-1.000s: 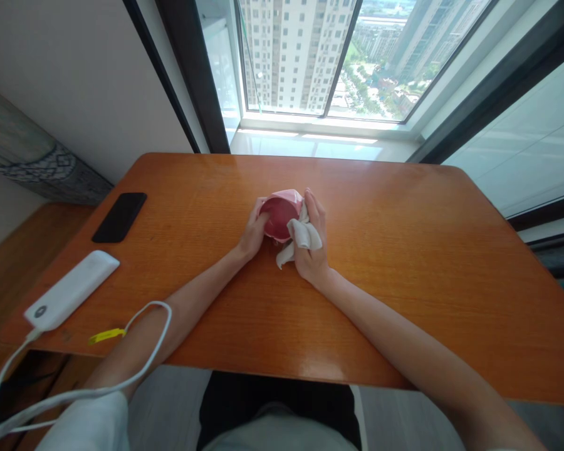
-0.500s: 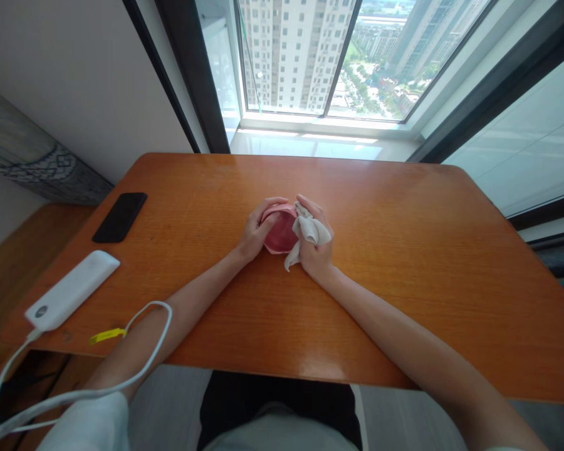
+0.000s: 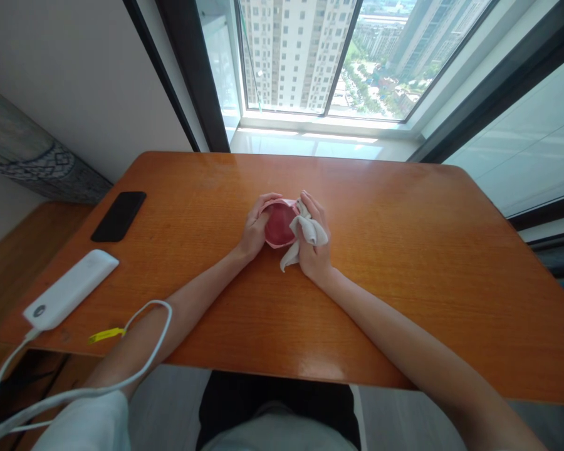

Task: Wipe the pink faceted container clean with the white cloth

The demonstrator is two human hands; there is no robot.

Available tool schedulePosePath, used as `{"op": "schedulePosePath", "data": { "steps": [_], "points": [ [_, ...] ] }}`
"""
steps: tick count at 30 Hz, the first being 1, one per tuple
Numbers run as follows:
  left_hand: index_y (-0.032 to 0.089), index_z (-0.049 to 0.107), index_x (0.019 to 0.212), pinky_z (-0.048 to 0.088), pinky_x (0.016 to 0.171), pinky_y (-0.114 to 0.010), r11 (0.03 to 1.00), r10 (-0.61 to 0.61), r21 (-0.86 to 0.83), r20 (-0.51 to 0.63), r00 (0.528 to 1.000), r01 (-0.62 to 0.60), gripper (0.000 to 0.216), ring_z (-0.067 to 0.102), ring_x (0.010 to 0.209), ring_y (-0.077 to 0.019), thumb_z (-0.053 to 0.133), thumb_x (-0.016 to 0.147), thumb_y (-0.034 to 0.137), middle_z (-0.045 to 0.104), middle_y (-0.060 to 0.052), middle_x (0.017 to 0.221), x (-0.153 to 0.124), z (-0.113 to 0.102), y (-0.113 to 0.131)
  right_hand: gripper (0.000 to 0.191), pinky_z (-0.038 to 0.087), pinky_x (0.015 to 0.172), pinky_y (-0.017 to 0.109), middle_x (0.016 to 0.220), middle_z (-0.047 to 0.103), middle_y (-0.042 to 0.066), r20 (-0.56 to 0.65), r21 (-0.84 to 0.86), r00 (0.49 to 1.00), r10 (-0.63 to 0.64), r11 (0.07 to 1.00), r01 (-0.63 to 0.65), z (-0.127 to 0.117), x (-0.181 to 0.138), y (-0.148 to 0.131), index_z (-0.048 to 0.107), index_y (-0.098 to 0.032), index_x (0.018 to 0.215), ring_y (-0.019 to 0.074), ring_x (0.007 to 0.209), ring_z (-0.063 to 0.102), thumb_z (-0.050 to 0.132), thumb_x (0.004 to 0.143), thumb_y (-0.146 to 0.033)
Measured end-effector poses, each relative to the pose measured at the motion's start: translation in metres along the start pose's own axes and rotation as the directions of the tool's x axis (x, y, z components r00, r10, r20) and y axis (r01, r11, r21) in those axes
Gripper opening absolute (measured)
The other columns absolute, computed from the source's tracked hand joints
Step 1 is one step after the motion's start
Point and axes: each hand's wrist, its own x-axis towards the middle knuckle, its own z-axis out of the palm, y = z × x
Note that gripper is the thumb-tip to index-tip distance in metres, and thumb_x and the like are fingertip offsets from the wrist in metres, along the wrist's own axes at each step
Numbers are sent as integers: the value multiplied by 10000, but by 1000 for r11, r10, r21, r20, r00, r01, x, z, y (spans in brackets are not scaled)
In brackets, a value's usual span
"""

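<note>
A small pink bowl [image 3: 280,227] is tilted so that its darker pink inside faces me, above the middle of the wooden table [image 3: 404,250]. My left hand [image 3: 254,230] grips its left side, thumb over the rim and fingers behind. A crumpled whitish cloth [image 3: 310,230] is held in my right hand [image 3: 318,250], against the bowl's right rim. One end of the cloth hangs down below the bowl. The fingertips of my right hand are partly hidden behind cloth and bowl.
On the table's left side lie a black phone [image 3: 119,217] and a white power bank [image 3: 71,289]. A white cable [image 3: 155,357] with a yellow tag [image 3: 106,335] runs over my left forearm. Beyond the far edge is a window [image 3: 324,62].
The bowl has turned slightly and shifted up a little within my left hand. My right hand and the cloth have moved slightly left along the rim.
</note>
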Motion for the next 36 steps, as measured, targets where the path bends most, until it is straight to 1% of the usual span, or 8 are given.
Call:
{"op": "schedulePosePath", "data": {
  "steps": [5,10,12,18,24,27,33,36],
  "points": [
    [243,755,1074,545,943,-312,983,-80,-180,-232,969,38,186,701,1000,-218,731,929,358,771,-28,1095,7,-7,-8,684,361,1407,624,1865,323,55,199,-27,977,-74,996,80,6,0,-3,270,-382,1801,329,1721,347,491,1153,-409],
    [237,803,1117,543,995,-326,999,-27,-32,-5,1000,27,245,705,1088,-250,776,928,390,784,-52,1168,0,-1,0,588,441,1359,610,1760,498,85,5,7,1000,12,1000,-12,1,-2,1,397,-363,1753,307,1628,497,461,1169,-395],
    [235,807,1136,541,1014,-330,999,-40,-30,8,999,40,270,708,1110,-258,788,933,412,782,-60,1186,-2,1,1,572,451,1352,610,1738,526,91,-17,17,999,41,999,-41,0,-2,2,436,-358,1733,311,1600,530,484,1165,-414],
    [255,753,1091,547,962,-311,986,-55,-167,-292,955,6,197,704,1038,-221,744,937,378,771,-25,1123,5,-5,-7,669,376,1404,591,1842,358,69,189,-35,981,-49,998,56,9,1,-1,266,-378,1798,298,1710,368,472,1162,-420],
    [245,768,1163,523,1047,-337,999,6,-35,-27,1000,-7,294,677,1169,-269,792,935,429,743,-63,1236,-5,3,4,597,449,1349,603,1723,517,110,18,4,998,59,998,-59,1,0,2,420,-340,1728,296,1587,527,524,1149,-449],
    [257,759,1209,509,1096,-361,999,20,31,13,1000,-21,304,664,1217,-288,751,979,455,726,-71,1282,-8,2,10,578,479,1323,591,1633,600,121,-21,28,997,69,997,-69,0,1,4,534,-315,1652,305,1515,588,613,1101,-470],
    [249,781,1272,350,1348,-540,861,338,374,85,937,-345,429,495,1498,-403,831,909,472,616,-128,1492,-11,13,47,525,572,1216,562,1490,712,137,-134,203,949,286,945,-257,8,2,22,633,-256,1520,296,1346,709,691,1057,-496],
    [282,833,1072,496,1227,-613,895,278,281,259,925,-347,278,661,1247,-391,835,905,505,729,-125,1181,-42,26,77,569,605,1168,514,1482,727,128,-77,209,958,276,944,-255,9,0,36,539,-274,1616,272,1294,738,584,1113,-538]
  ]
}}
